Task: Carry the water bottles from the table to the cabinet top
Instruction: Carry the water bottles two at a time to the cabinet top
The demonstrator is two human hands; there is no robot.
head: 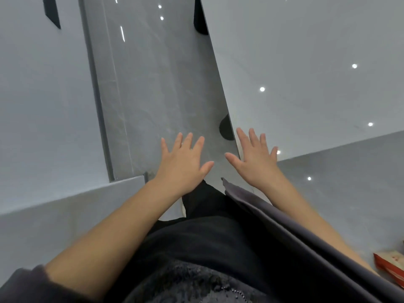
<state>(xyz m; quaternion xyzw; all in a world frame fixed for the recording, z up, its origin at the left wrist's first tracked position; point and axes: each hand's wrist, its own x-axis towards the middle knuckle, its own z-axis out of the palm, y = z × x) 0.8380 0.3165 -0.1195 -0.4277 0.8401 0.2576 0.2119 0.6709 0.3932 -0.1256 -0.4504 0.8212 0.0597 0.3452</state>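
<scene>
No water bottle shows in the head view. My left hand (184, 159) is stretched out in front of me with its fingers spread, holding nothing, over the glossy grey floor (153, 95). My right hand (254, 157) is beside it, also flat and spread, empty, over the near corner of a pale grey table top (306, 73). Both forearms are bare and reach forward from my dark clothing.
A pale grey surface (43, 95) lies to the left with a lower ledge in front of it. The floor runs as a narrow strip between it and the table. Dark table feet (226, 127) show at the table's edge. A red and white packet (391, 267) lies at the lower right.
</scene>
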